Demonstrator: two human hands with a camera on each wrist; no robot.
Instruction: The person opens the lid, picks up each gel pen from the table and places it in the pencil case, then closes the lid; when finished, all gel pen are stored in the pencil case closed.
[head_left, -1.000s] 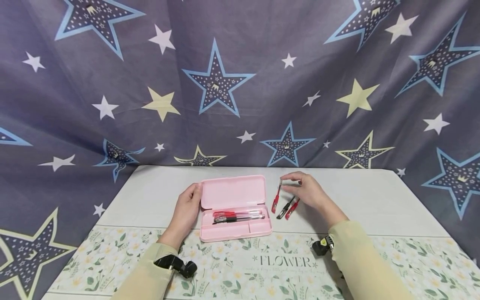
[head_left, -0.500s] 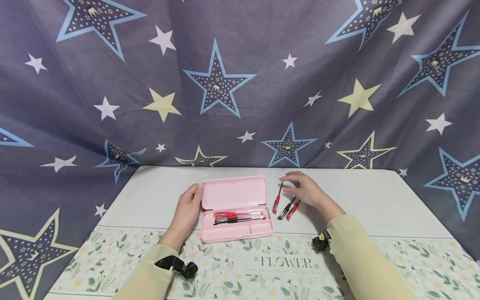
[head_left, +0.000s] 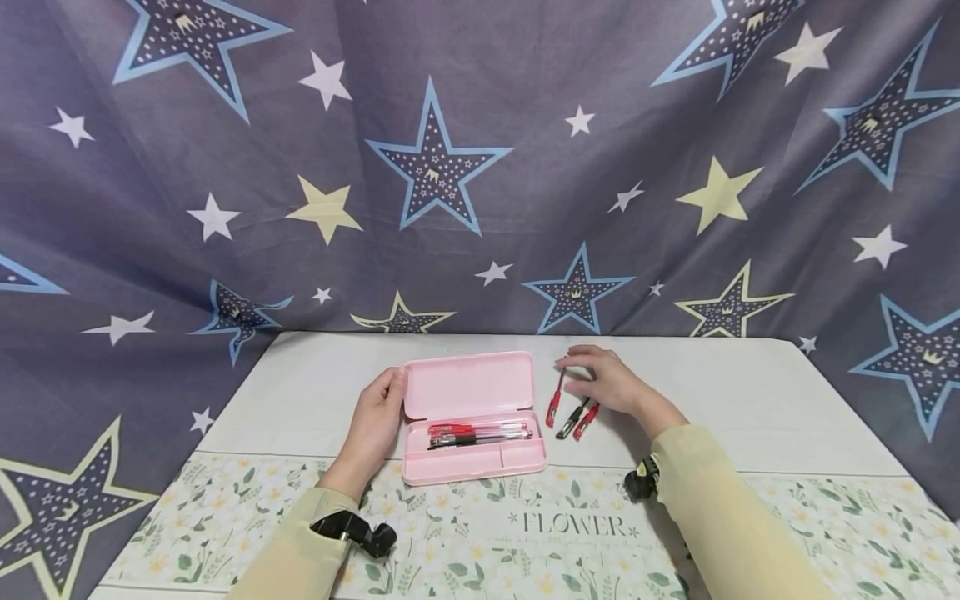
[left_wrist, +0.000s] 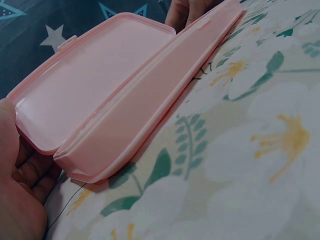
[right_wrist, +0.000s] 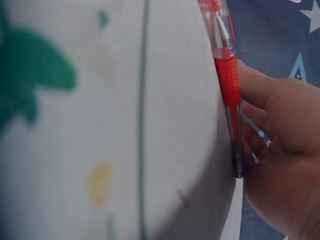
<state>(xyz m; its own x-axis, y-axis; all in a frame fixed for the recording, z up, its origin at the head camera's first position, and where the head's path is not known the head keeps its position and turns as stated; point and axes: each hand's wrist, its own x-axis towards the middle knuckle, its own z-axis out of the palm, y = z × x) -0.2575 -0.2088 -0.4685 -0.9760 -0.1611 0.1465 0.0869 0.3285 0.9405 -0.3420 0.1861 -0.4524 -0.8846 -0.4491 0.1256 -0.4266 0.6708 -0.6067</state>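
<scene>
A pink pencil case (head_left: 468, 385) lies open with its lid raised. My left hand (head_left: 375, 412) grips the lid's left edge, thumb at the rim and fingers behind, as the left wrist view shows too. Inside the case are a red pen (head_left: 447, 429) and a black pen (head_left: 459, 440). My right hand (head_left: 611, 382) reaches over loose pens, thumb and index finger apart. Its index fingertip is at the far end of the left red pen (head_left: 553, 408); I cannot tell whether they touch. A black pen (head_left: 570, 421) and another red pen (head_left: 586, 422) lie partly under the hand.
The white table (head_left: 757, 400) bears a floral mat strip (head_left: 810, 533) along its front. A dark star-printed curtain (head_left: 480, 125) hangs behind and at both sides. Each wrist wears a black camera mount (head_left: 360, 533).
My right hand has shifted very slightly, staying above the loose pens at the left red pen's far end. The left hand and the pencil case keep their places.
</scene>
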